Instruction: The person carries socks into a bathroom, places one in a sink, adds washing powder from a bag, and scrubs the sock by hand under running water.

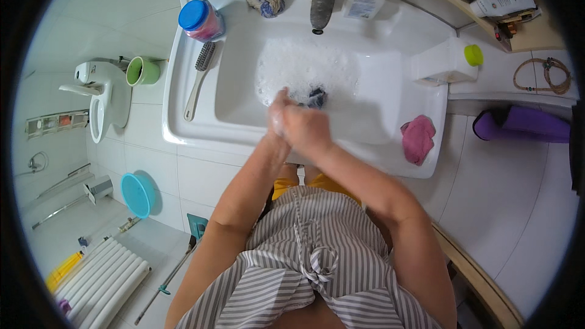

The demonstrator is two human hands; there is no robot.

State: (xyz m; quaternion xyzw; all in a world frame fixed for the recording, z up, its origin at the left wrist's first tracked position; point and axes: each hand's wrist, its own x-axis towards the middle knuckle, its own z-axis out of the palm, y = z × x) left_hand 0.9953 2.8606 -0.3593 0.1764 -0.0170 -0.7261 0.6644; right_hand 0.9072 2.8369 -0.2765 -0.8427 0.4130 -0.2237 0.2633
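My left hand [278,116] and my right hand [307,129] press together above the front part of a white sink [247,139]. Suds cling to the left one, whose fingertips point toward the faucet. The right is curled and blurred by motion. Right beyond them a small dark wet cloth [317,96] shows among white foam [301,61]. Its near end meets the hands in the picture, but whether either grips it is hidden. A grey faucet [321,9] overhangs the foamy water.
Around the basin sit a blue-lidded jar [201,20], a brush [199,80], a crumpled cloth [266,0], a pump bottle [364,0], a white bottle with a yellow-green cap [445,61] and a pink cloth [418,140]. An open shelf [539,36] juts in at upper right.
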